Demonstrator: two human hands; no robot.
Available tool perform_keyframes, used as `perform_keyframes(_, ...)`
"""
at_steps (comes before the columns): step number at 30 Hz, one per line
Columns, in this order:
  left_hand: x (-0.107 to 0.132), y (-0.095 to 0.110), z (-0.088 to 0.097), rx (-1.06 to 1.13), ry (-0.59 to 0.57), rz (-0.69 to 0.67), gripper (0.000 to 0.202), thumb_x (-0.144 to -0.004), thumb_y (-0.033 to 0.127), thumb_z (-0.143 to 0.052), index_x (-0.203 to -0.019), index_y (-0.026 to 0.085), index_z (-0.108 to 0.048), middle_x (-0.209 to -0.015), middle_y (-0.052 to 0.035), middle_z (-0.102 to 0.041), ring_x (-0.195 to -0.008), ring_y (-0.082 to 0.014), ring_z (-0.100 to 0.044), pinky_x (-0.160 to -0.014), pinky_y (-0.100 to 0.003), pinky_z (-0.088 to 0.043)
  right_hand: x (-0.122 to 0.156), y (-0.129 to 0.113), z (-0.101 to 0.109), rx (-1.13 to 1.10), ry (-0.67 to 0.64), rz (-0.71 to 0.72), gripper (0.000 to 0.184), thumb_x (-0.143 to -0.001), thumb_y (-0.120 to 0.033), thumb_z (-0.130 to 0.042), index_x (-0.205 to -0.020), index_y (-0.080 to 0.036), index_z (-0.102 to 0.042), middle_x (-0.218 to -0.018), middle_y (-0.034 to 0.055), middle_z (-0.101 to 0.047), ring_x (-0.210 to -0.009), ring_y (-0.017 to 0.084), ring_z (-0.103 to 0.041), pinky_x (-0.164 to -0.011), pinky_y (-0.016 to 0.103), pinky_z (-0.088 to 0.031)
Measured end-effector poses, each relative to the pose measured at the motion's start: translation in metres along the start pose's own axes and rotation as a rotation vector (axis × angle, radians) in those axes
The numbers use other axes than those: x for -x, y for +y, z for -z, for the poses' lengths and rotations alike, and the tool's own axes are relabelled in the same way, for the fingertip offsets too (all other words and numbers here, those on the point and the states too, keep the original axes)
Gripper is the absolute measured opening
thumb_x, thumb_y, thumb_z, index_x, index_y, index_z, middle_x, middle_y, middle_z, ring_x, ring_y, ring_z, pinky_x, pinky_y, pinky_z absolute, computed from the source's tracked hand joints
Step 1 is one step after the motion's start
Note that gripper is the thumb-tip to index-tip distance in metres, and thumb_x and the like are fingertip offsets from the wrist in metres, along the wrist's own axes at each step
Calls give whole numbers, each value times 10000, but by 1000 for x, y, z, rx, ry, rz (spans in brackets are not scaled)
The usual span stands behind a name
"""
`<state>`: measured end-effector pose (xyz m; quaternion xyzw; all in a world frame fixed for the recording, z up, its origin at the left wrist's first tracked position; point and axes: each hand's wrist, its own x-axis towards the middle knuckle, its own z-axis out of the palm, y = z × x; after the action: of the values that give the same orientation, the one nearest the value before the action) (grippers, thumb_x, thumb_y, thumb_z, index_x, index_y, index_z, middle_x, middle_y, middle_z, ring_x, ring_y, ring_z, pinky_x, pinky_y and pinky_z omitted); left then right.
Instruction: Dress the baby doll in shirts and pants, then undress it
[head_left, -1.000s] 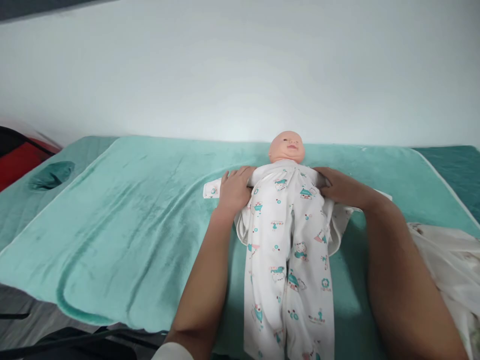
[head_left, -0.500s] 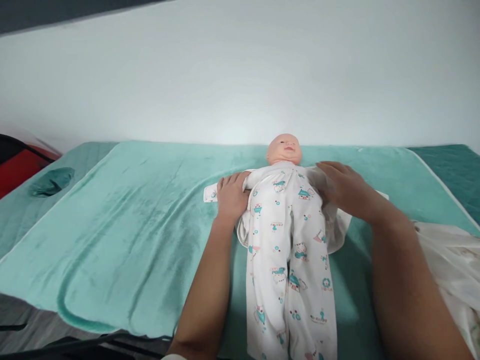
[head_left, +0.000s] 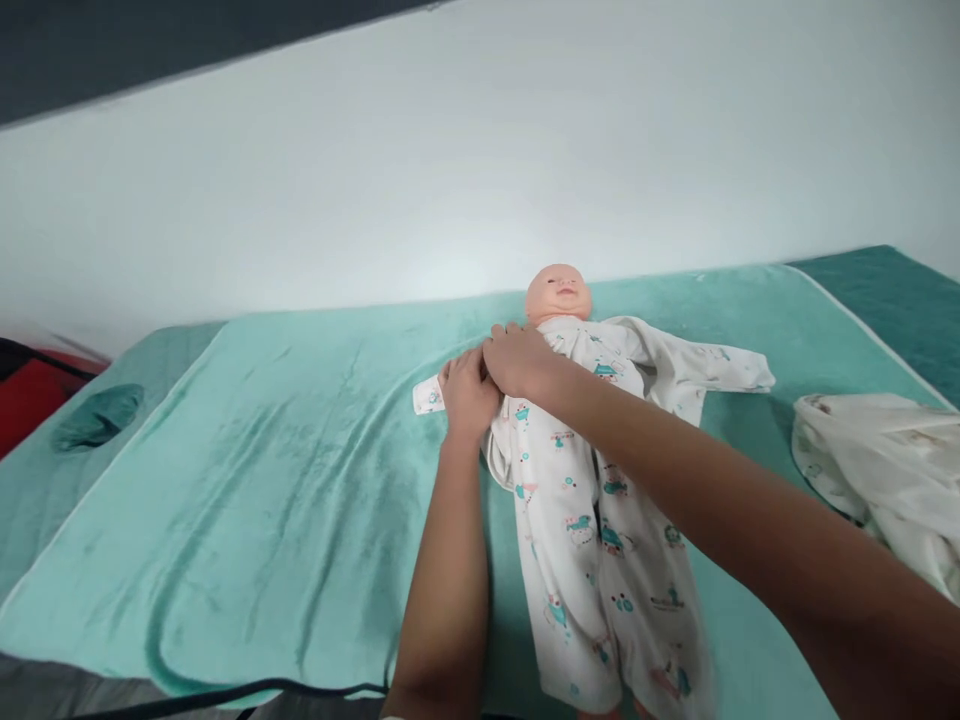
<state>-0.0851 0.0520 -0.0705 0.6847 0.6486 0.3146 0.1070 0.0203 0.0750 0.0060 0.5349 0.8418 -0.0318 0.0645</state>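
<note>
A baby doll [head_left: 556, 290] lies on its back on a teal blanket [head_left: 285, 470], dressed in a white printed sleepsuit [head_left: 592, 520]. My left hand [head_left: 465, 392] rests on the sleepsuit's sleeve at the doll's shoulder on the left, fingers curled on the cloth. My right hand [head_left: 517, 358] has crossed over the doll's chest and lies on the same shoulder, touching my left hand, fingers bent down onto the fabric. The other sleeve [head_left: 720, 368] lies spread out flat to the right, with nothing touching it.
A crumpled white cloth [head_left: 877, 470] lies at the right on the blanket. A dark teal mattress edge [head_left: 885, 285] shows at the far right. A small dark teal bundle [head_left: 97, 415] and a red object [head_left: 26, 395] sit at the left. A white wall stands behind.
My right hand left the doll's right-side shoulder and crossed over to the left one, beside my left hand. The freed sleeve now lies spread out. The view swung left.
</note>
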Motion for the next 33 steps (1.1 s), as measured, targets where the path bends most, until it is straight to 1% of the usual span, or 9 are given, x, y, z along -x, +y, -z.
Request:
perform_keyframes(3,0,0,-1,16,5,-7,484,-840,152,-481,-1287,279,-615,-1298,-17,-700,-1228,-245,-589,-1117,-433,-330,-7,4,-4,19,-50,7,337,-910,-231,-568,-1224,-135,-649,-1302,191,-629,-1199,317,-572,-966,415,-433)
perform_keyframes(6,0,1,-2,0,3,3,500,-821,139,-485,-1284,279,-611,-1331,-1,-685,-1267,-239,-570,-1152,-431,-310,-13,8,-7,32,-121,-9,252,-861,-240,-641,-1091,-165,-714,-1194,164,-706,-1145,324,-616,-960,433,-435)
perform_keyframes(10,-1,3,-1,-32,5,31,474,-840,171,-472,-1281,276,-609,-1301,-11,-699,-1266,-233,-579,-1155,-424,-332,-13,11,-6,14,-75,22,197,-838,-210,-636,-1003,-162,-732,-1085,154,-747,-1025,300,-676,-891,417,-461)
perform_keyframes(13,-1,3,0,-15,10,66,479,-854,192,-455,-1307,270,-589,-1293,-23,-699,-1252,-230,-597,-1131,-415,-379,-6,15,1,0,-51,30,190,-837,-251,-634,-961,-147,-732,-989,162,-754,-947,291,-690,-844,406,-468)
perform_keyframes(16,1,1,1,22,54,129,485,-880,223,-422,-1347,268,-545,-1285,-30,-696,-1213,-230,-625,-1051,-392,-457,3,24,11,2,-69,26,293,-837,-328,-654,-1070,-164,-717,-1018,151,-746,-936,291,-681,-821,407,-465)
perform_keyframes(19,3,0,2,69,102,161,471,-892,212,-385,-1334,268,-537,-1301,-23,-685,-1192,-217,-636,-997,-363,-490,12,37,18,-23,-55,30,383,-845,-385,-656,-1200,-242,-676,-1108,105,-732,-967,276,-663,-791,377,-458)
perform_keyframes(25,5,3,6,67,98,306,442,-903,184,-370,-1284,262,-580,-1203,-60,-723,-1123,-259,-668,-926,-401,-513,31,63,27,-56,-9,-26,301,-844,-394,-646,-1106,-260,-709,-1063,73,-725,-942,272,-656,-788,379,-437)
perform_keyframes(30,6,4,8,61,64,270,457,-911,162,-370,-1318,222,-569,-1259,-109,-702,-1163,-279,-653,-933,-421,-510,46,83,39,-76,60,-89,306,-822,-415,-675,-1085,-268,-723,-993,57,-726,-925,282,-647,-803,393,-432)
perform_keyframes(33,6,2,7,59,46,281,445,-911,157,-369,-1298,237,-572,-1217,-103,-716,-1141,-281,-663,-916,-425,-521,54,92,46,-67,132,-90,328,-795,-453,-699,-1073,-281,-727,-916,45,-723,-863,266,-631,-773,387,-436)
